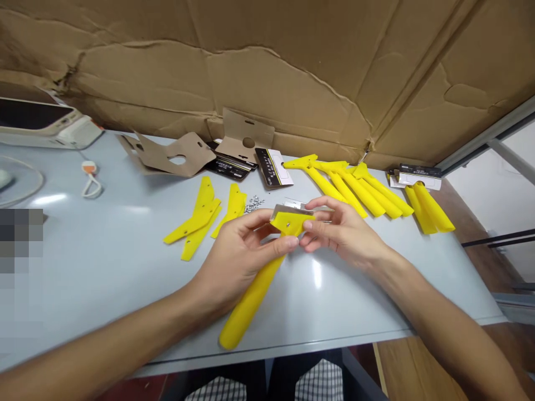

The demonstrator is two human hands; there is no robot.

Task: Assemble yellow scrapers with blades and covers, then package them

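A yellow scraper (249,306) with a long rounded handle tilts above the front of the table, its wide head pointing away from me. My left hand (238,253) is closed around the neck, thumb lying on the near side. At the head, my right hand (349,229) pinches the right corner between thumb and fingers. A thin metal blade (288,209) shows along the top edge, and a small screw sits in the yellow face. Just beyond the hands lie a heap of small metal screws and nuts (254,204) and flat yellow head plates (196,214).
Several yellow handles (371,195) lie in a row at the back right, beside packaged yellow handles (430,206). Opened cardboard sleeves (175,153) stand against the cardboard wall (251,72). A white device (45,125) occupies the far left, with a looped cord (92,186) nearby.
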